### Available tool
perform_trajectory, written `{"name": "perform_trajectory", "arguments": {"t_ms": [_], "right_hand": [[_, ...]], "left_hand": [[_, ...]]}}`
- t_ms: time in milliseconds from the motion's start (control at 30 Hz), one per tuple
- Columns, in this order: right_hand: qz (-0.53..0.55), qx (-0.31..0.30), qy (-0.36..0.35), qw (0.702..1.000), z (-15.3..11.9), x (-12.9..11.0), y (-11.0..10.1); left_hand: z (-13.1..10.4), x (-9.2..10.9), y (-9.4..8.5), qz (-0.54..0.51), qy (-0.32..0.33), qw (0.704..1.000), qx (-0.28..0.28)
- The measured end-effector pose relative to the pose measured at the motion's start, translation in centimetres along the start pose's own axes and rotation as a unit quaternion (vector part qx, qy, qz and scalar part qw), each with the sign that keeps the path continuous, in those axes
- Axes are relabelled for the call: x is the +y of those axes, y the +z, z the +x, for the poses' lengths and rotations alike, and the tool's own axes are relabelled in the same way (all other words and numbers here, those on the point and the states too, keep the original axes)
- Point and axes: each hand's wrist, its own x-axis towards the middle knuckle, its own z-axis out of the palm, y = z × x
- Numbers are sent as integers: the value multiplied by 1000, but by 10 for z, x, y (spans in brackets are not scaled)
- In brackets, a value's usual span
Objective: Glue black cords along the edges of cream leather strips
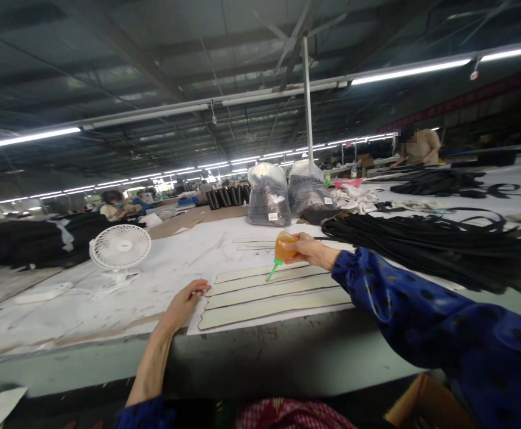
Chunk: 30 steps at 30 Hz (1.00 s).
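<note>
My right hand (308, 249) grips an amber squeeze bottle (284, 244), tilted with its green nozzle (273, 269) pointing down. The nozzle tip is over the pale strips (260, 292), which have dark wavy edges and lie side by side on white paper near the table's front edge. At the strips' left ends, my left hand (189, 298) rests with its fingers stretched out and holds nothing. Its fingertips are at the end of an upper strip; whether they press on it I cannot tell.
A white fan (121, 247) and a white power strip (43, 293) stand left. Two filled plastic bags (268, 196) stand behind the strips. Long black straps (412, 241) are heaped at right. Other people work farther back, one (421, 146) at right.
</note>
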Motion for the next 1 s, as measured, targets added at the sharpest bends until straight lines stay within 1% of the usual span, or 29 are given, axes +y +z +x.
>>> {"name": "perform_trajectory", "arguments": {"t_ms": [233, 600, 700, 867, 1000], "right_hand": [[-15, 18, -15, 1000, -2, 1, -22], [-1, 28, -27, 999, -3, 3, -65], [0, 43, -24, 999, -6, 2, -75], [0, 31, -39, 999, -10, 4, -98], [-7, 51, -50, 997, -12, 5, -115]], "left_hand": [[0, 6, -2, 14, -3, 1000, -6], [2, -1, -3, 26, -8, 1000, -15], [2, 0, -4, 21, -12, 1000, -19], [3, -1, -4, 27, -6, 999, -21], [3, -1, -5, 35, -12, 999, -30]]}}
